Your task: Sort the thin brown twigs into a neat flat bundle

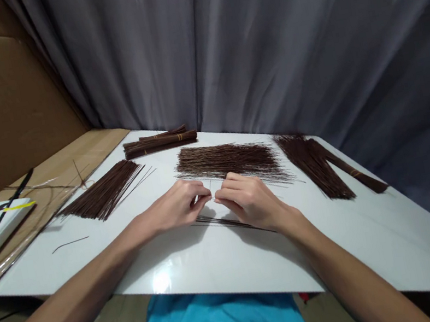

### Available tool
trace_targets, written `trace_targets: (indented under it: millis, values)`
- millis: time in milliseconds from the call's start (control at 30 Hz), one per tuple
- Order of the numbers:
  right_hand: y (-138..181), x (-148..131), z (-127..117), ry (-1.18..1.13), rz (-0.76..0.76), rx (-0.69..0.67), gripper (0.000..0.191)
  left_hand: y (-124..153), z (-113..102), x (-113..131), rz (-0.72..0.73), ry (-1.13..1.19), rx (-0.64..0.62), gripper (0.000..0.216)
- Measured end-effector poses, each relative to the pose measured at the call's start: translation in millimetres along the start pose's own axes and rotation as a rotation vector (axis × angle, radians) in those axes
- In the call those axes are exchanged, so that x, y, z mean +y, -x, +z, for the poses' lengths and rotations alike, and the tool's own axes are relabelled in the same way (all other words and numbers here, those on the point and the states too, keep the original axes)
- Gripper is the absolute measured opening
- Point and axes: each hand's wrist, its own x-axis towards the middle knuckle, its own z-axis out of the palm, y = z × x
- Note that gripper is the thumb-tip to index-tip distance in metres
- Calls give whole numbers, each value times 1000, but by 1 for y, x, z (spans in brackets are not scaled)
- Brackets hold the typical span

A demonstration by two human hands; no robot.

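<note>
1. Starting left of centre: a fanned bundle of dark strands (102,194) lies on the bench (217,269), well apart from both hands, its long axis slanting up to the right.
2. Mid-frame, I've got the left hand (183,202) coming in from lower left, its grip pinched, thumb against finger, seemingly on a thin strand (213,198).
3. Here's the relation that counts: that strand sits dead centre, bridging the slim gap between the two sets of fingertips. Its visible stretch runs roughly across the frame, hand to hand, so neither side is clearly nearer. A fine line also points up the frame from there; whether it's the same strand, I can't tell.
4. Below the tips, a few loose strands (234,223) slope down to the right, passing under the right hand's side.
5. Right of centre, the right hand (253,198) pinches too, apparently on that same strand. Just above its knuckles lies the wide pile (235,160), lengthwise across the frame.
</note>
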Motion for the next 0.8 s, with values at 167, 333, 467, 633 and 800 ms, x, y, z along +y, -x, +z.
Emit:
trace_targets:
  millis: [167,333,467,633,800]
  values:
    - [1,-10,-4,324,-127,49,24,-2,-1,1,-175,153,130,21]
    - [4,-10,0,452,-204,46,28,-4,-2,0,-374,345,63,21]
    - [5,-12,7,543,-187,61,32,-4,-6,1,-457,484,22,26]
    - [5,-16,10,561,-131,58,35,-1,-11,-2,-593,697,-64,26]
    - [8,-12,9,436,-73,0,28,0,-11,-6,-560,803,-96,33]
